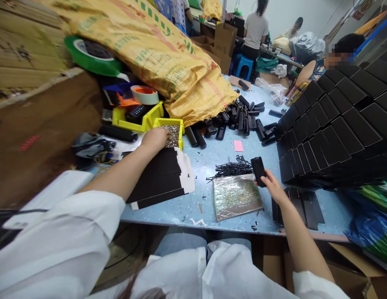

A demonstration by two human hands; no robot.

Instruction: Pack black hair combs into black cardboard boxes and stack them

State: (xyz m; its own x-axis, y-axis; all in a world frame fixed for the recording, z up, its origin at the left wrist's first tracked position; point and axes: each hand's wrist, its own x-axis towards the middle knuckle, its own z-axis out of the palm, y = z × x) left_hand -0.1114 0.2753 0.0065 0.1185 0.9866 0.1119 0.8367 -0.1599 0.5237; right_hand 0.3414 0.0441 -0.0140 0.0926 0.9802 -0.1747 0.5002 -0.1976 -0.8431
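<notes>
Head view: blue table (218,203) runs across, near edge at the wearer's lap. Yellow sack (168,58) lies over its far left part. Black box stack (330,128) stands at right, several rows high. Brown carton (46,124) at left. Far side: one person in a white top (256,31); another, partly hidden behind the box stack, far right.

Black flat cards (156,178) lie stacked near left, white flaps at their right end. Loose black units (240,118) are heaped mid-table, from the sack's edge toward the box stack. Foil-wrapped pad (237,196) sits near center, close to the near edge. Green tape roll (92,56) is far left, against the sack. Yellow bin (181,137) is just beyond the flat cards, full of small metal bits (173,135). Black pins (233,167) lie in a loose pile against the pad's far edge.

Left hand (156,139): in the bin, fingers curled down at the bits. Fingertips hidden, can't tell if they grip any.

Right hand (270,182): fingers closed on the near end of one black unit (258,169), held tilted above the pad's far right corner.

Pink note (238,145) lies flat beyond the pins.
</notes>
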